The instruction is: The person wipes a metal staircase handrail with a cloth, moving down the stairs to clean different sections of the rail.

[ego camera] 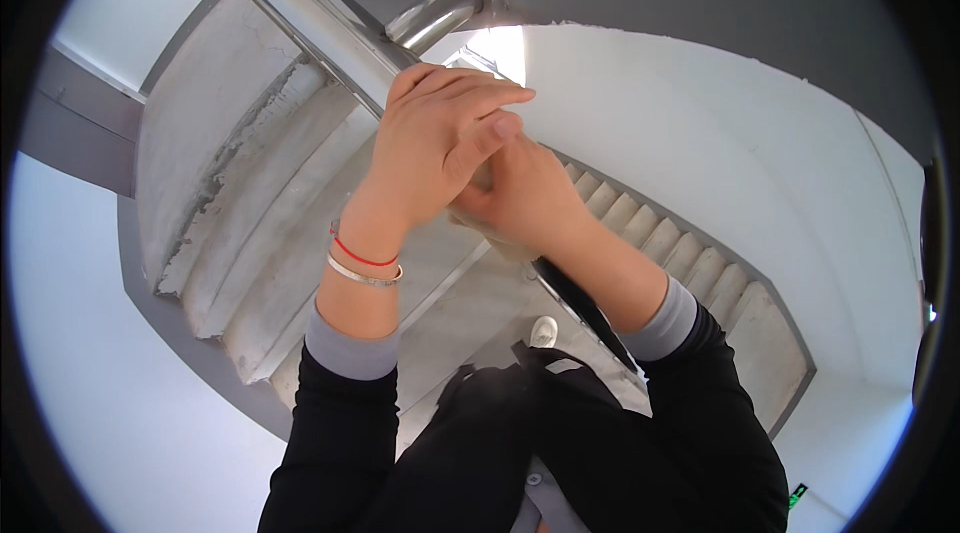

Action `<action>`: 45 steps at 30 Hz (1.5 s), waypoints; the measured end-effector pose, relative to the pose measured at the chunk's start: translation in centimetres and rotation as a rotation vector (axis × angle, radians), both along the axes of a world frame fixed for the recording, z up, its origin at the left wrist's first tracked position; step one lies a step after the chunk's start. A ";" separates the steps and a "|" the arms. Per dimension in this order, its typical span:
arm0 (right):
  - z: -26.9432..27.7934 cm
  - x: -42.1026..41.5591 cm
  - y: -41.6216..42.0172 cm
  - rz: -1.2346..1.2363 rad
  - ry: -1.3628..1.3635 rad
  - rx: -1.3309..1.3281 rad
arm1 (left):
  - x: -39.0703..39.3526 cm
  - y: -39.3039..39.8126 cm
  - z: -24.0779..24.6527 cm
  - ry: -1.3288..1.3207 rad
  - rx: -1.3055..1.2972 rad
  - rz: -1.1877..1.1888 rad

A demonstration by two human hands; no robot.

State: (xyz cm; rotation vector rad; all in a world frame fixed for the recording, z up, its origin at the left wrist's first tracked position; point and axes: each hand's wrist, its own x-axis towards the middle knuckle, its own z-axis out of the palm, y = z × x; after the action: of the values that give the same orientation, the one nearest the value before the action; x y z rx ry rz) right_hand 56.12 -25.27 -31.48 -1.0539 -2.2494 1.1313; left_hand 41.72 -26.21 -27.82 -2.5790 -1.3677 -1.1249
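Above a polished metal handrail (322,11), my left hand (427,146) lies partly over my right hand (532,191), its fingers stretched to the right and its thumb crossing the right hand. A red string and a metal bangle (364,278) circle the left wrist. A beige, cloth-like piece (514,248) shows under my right palm and between its thumb and forefinger. The right fingertips are hidden behind the left hand. What the left palm touches cannot be seen. Both arms wear black sleeves with grey cuffs.
Worn stairs (255,158) with chipped edges curve down the left side. Another flight (675,248) runs at the right beside a white curved wall (712,120). A metal rail bracket (442,7) joins a grey surface at the top. A white shoe (544,332) stands below the hands.
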 end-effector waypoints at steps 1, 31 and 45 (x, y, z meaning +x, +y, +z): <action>-0.8 -0.1 -0.8 -0.044 -0.023 0.228 | -0.1 -0.1 0.1 -0.006 -0.002 -0.004; -10.0 4.6 -10.5 -0.606 -0.332 0.919 | 5.4 -2.4 -5.5 0.091 0.235 -0.060; -10.1 11.9 -7.3 -0.515 -0.109 -0.334 | 5.1 -1.8 -6.4 0.066 0.333 -0.036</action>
State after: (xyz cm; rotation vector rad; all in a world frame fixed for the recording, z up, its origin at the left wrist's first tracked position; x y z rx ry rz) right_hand 67.98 -32.60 -41.61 -1.7388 -1.7302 1.2543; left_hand 46.81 -28.05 -34.17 -2.3864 -1.0229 -1.1478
